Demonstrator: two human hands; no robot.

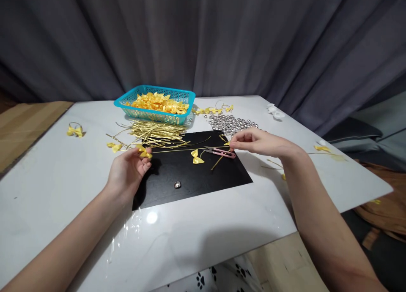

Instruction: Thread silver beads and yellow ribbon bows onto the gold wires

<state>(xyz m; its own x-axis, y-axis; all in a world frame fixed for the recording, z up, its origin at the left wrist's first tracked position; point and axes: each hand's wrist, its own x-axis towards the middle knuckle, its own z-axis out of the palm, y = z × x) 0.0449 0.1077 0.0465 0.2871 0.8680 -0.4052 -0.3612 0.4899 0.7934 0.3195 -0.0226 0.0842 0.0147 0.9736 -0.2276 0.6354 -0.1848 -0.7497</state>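
So both hands are over the black mat (190, 178) on a white table (63, 178), stretching one thin gold wire tie (184, 149) between them. The left hand (128, 171) has its fingertips pressed together on the wire's left end, right where a small yellow ribbon bow (144, 151) sits, and the right hand (256, 140) pinches the other end between thumb and forefinger, other fingers loosely curled. The wire runs pretty much level just above the mat. Under it there's another yellow bow (197, 156) lying loose, pink snips (222, 152) just below the right fingertips, and a single silver bell (177, 184) nearer the mat's front edge. Behind the mat: a heap of gold ties (155, 133), a teal basket (152, 112) full of bows, and a pile of silver bells (231, 124).
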